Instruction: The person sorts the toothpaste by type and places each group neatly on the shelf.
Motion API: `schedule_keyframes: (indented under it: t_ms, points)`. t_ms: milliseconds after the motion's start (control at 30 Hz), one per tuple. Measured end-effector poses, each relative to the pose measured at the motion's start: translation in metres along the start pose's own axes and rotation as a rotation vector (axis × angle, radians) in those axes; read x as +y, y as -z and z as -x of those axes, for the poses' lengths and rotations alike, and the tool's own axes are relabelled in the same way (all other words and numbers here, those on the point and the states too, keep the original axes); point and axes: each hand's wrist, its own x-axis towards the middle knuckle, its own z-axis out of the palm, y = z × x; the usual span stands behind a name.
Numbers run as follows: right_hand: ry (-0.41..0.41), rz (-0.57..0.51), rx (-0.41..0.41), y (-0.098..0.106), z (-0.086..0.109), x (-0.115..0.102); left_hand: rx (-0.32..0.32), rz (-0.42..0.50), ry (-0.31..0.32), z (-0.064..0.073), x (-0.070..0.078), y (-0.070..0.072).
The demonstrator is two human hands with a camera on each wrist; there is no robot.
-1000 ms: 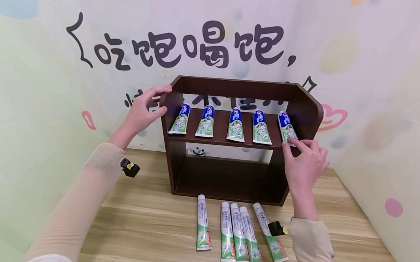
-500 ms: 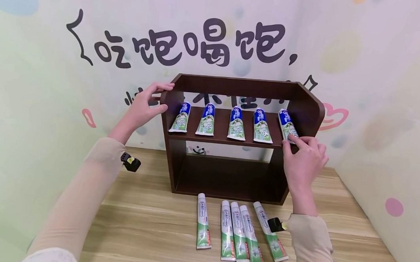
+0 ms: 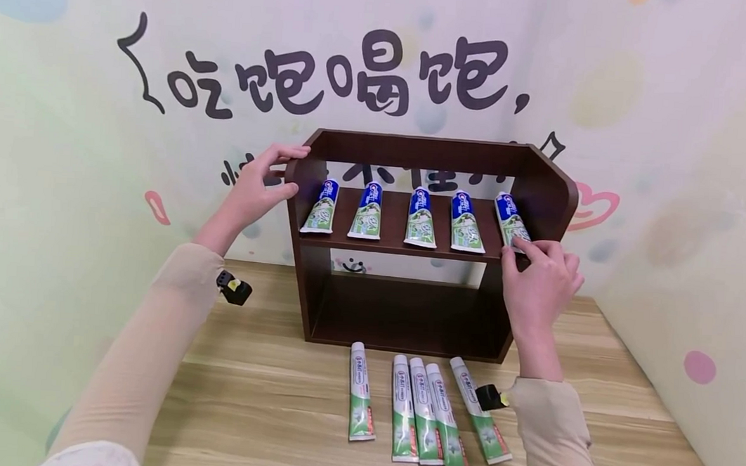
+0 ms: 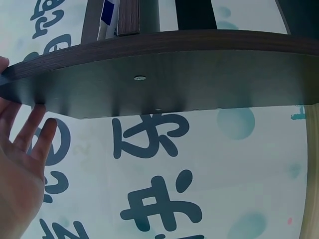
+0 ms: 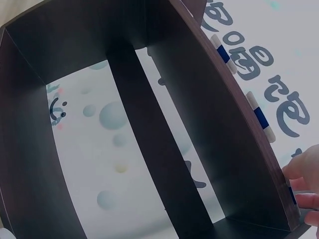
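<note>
On the upper shelf of a dark brown wooden rack lies a row of several blue, white and green toothpaste tubes, caps toward the back. My right hand pinches the lower end of the rightmost toothpaste tube, with the thumb at the shelf's front edge. In the right wrist view, the fingers overlap that tube's end. My left hand holds the rack's left side panel, thumb near its front edge and fingertips at its sloped top. The left wrist view shows some fingers against the panel's outer face.
Several white and green toothpaste tubes lie on the wood-grain table before the rack, three of them close together. A wall with large dark lettering stands behind, and another wall rises at the right.
The head view has shifted slightly, so the rack sits a little higher in it. Both hands keep their places, the right one still at the rightmost tube's end.
</note>
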Motion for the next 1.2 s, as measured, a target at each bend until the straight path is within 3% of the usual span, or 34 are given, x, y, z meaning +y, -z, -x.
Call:
schedule_keyframes:
  t_ms: [567,900,1200]
  points:
    - [0.147,-0.178,-0.004,0.019,0.021,-0.007,0.023,0.002,-0.024,0.004,-0.003,-0.003]
    - [0.221,-0.301,-0.074,0.027,0.039,0.000,0.021,-0.019,-0.018,0.004,0.002,-0.001]
    - [0.259,-0.323,-0.157,0.025,0.054,0.016,0.030,-0.028,-0.007,0.003,0.002,-0.002]
